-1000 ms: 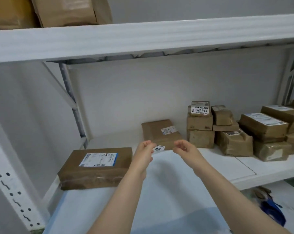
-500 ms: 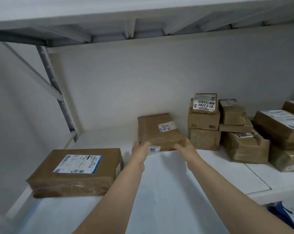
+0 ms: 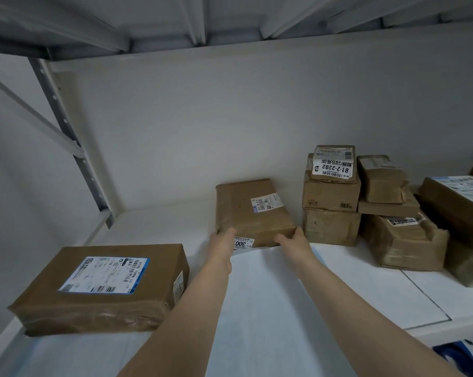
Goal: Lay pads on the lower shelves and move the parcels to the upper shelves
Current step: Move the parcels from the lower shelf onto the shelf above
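Note:
A flat brown parcel lies in the middle of the white shelf, near the back wall. My left hand grips its near left corner and my right hand grips its near right corner, beside a small white label reading 300. A white pad covers the shelf under my forearms, its far edge just in front of the parcel. A large brown parcel with a blue-edged label rests at the front left.
Several brown parcels are stacked at the right, reaching the frame's edge. The underside of the upper shelf spans the top. A grey perforated upright stands at the back left. Something blue shows below at the right.
Both hands reached forward from above the pad and closed on the flat parcel's near corners. The view moved in under the upper shelf.

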